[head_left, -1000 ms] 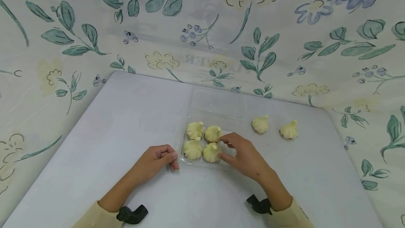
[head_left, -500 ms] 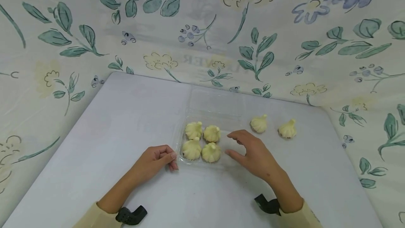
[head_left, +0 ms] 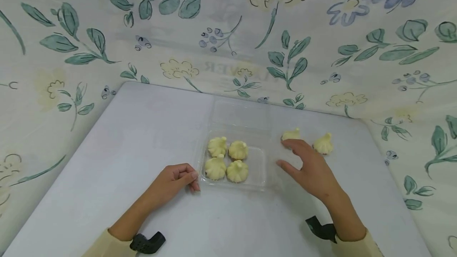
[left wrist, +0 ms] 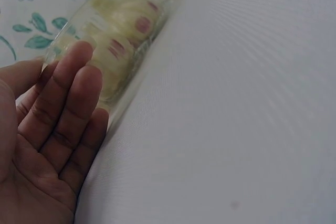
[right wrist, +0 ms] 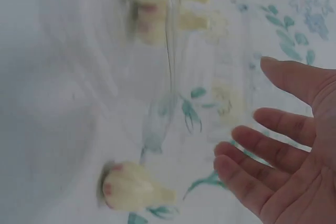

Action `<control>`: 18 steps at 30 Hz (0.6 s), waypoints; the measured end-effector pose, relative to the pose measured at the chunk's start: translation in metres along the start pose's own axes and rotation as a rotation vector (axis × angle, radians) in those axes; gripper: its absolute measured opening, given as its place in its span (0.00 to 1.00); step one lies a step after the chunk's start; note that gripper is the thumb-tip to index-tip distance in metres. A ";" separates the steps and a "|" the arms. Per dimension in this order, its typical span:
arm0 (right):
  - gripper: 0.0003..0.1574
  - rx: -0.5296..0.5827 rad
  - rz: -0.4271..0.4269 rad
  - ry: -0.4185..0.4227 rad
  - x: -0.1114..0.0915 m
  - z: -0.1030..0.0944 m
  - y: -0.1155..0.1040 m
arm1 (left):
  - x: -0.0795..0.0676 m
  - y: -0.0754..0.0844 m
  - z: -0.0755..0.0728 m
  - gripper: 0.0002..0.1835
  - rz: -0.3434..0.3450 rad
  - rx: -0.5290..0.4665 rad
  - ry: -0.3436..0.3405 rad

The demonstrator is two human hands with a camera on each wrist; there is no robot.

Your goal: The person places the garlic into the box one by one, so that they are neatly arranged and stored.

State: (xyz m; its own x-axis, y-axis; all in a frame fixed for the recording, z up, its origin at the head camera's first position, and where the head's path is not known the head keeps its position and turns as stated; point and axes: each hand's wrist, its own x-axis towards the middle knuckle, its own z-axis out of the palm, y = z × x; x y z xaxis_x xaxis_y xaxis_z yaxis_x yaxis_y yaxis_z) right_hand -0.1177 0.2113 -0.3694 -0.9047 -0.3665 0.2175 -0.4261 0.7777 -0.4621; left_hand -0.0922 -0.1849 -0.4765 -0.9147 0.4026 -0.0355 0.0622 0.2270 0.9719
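A clear plastic clamshell box (head_left: 256,167) lies with its lid (head_left: 240,114) folded back on the table. Several garlic bulbs (head_left: 237,171) fill its left part; in the left wrist view their pinkish bases show through the wall. My left hand (head_left: 173,181) rests at the box's near left corner, fingers relaxed, fingertips (left wrist: 86,82) right at the wall. My right hand (head_left: 314,171) is right of the box, thumb and fingers spread with nothing between them. Its fingers partly cover one loose garlic bulb (head_left: 290,134) in the head view. Another garlic bulb (head_left: 323,144) sits farther right.
The white table (head_left: 150,122) ends at the back against a floral cloth (head_left: 178,31), which also hangs along both sides. Black camera mounts (head_left: 148,243) are strapped at the wrists, next to beige sleeves.
My right hand has drawn back from the garlic bulbs in the box and moved right, to the nearer loose bulb. The left hand has stayed at the box's corner.
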 end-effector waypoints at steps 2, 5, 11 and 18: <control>0.35 -0.005 0.028 0.037 -0.001 -0.008 0.008 | 0.000 0.000 0.000 0.14 -0.001 -0.002 0.000; 0.37 -0.028 0.079 0.070 -0.003 -0.019 0.019 | 0.000 0.000 0.001 0.14 -0.004 -0.002 0.003; 0.45 -0.058 0.191 0.079 -0.007 -0.036 0.041 | 0.000 0.000 0.001 0.14 -0.010 -0.010 -0.002; 0.50 -0.084 0.303 0.047 -0.005 -0.040 0.065 | 0.001 0.001 0.001 0.15 -0.012 -0.004 -0.007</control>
State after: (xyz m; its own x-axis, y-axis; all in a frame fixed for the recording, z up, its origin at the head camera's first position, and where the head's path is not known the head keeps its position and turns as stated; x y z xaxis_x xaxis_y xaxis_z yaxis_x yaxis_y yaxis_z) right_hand -0.1405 0.2839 -0.3660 -0.9887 -0.0892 0.1206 -0.1338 0.8880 -0.4400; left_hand -0.0926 -0.1835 -0.4762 -0.9127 0.4057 -0.0492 0.0491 0.2284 0.9723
